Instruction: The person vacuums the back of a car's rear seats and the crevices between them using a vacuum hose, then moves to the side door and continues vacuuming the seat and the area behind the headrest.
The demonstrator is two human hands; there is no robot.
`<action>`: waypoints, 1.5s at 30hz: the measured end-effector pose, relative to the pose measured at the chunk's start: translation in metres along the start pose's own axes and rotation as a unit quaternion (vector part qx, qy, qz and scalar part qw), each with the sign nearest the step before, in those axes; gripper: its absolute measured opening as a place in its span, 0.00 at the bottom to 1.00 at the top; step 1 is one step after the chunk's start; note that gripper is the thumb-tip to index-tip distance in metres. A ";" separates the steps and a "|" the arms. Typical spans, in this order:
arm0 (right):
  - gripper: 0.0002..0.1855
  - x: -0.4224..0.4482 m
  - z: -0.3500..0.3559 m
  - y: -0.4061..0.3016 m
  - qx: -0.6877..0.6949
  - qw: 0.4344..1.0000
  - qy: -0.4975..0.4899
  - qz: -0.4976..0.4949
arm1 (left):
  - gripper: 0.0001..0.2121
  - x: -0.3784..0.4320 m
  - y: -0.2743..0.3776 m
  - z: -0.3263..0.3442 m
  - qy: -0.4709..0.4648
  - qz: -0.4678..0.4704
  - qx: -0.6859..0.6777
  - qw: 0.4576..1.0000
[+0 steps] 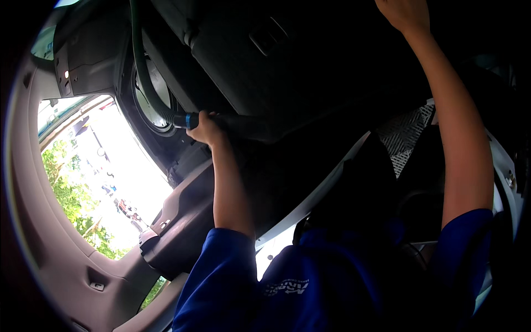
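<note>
My left hand point(205, 129) is closed around the dark tube of a vacuum cleaner hose, just past a blue band. The ribbed hose point(143, 79) curves up from it to the top edge of the view. Beyond my hand, the dark nozzle tube point(244, 124) reaches right over dark upholstery, and its tip fades into shadow. At the top right, my right hand point(404, 14) is partly cut off by the view's edge. It lies close to a dark surface, and its fingers and whatever they touch are hidden.
A dark upholstered car seat point(232, 66) fills the upper middle. The pale roof lining point(37, 207) with a grab handle runs along the left, beside a bright window point(124, 157). A white door sill point(315, 195) crosses below my arms. Patterned flooring point(404, 137) shows at right.
</note>
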State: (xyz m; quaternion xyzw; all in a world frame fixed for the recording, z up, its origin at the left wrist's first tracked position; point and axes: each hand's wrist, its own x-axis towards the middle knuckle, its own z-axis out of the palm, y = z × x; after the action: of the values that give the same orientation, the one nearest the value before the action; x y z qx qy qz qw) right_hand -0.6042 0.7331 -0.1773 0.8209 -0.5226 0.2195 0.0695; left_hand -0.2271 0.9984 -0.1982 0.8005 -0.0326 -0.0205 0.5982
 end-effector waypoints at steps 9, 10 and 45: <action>0.25 0.003 -0.006 0.000 0.019 1.000 -0.005 -0.005 | 0.22 -0.069 0.032 0.096 -0.223 0.000 -0.079 0.972; 0.25 0.001 -0.007 0.005 0.017 1.000 -0.009 -0.002 | 0.22 -0.051 0.021 0.086 -0.214 -0.005 -0.052 0.975; 0.29 0.000 0.012 0.016 -0.087 0.990 0.040 0.106 | 0.35 -0.150 0.161 0.332 -0.194 0.052 -0.108 0.974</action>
State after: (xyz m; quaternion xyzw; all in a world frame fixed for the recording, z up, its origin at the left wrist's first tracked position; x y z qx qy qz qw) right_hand -0.6153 0.7221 -0.1900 0.7424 -0.6204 0.2118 0.1380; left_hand -0.4053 0.6467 -0.1389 0.7088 -0.1872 -0.1480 0.6638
